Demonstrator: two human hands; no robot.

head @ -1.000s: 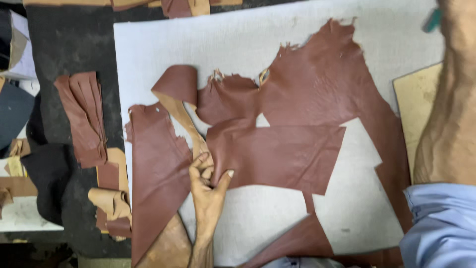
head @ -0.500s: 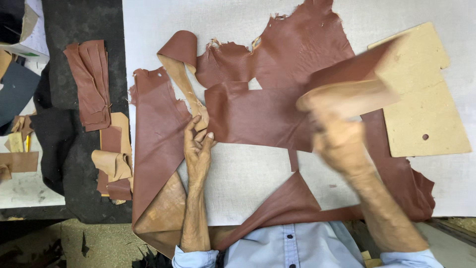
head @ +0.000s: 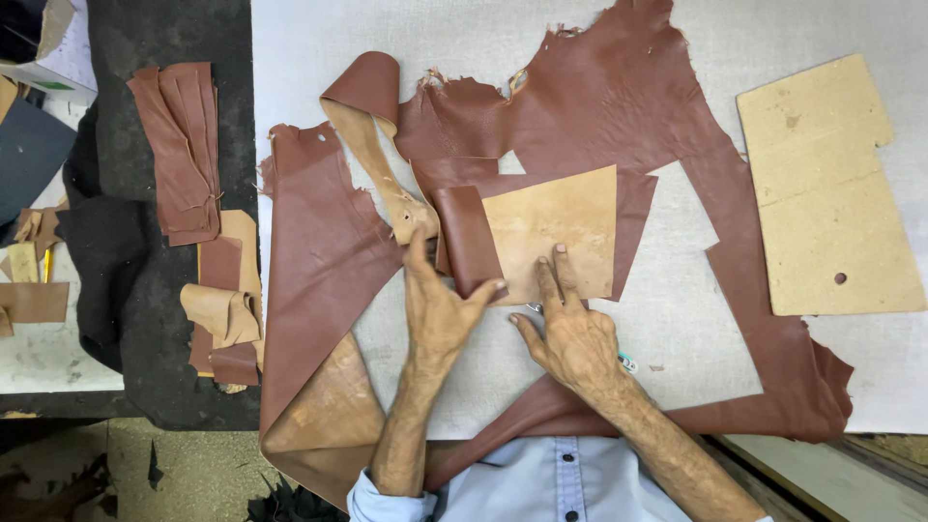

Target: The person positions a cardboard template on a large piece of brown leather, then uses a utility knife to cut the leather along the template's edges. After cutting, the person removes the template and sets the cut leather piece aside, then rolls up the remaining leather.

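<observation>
Cut leather piece (head: pixel 546 232), frame centre, tan side up, left edge curled over; newly turned vs 0.5 s ago. L hand (head: pixel 437 307) pinches curled edge. R hand (head: pixel 572 333) open, fingers flat on piece; pattern board (head: pixel 826 188) now lying upper right, released.

Right: tan board template (head: pixel 829 188) on the white table (head: pixel 290 58).
Left: stacked brown strips (head: pixel 182 150); folded scraps (head: pixel 224 309) on a dark mat (head: pixel 126 280).
</observation>
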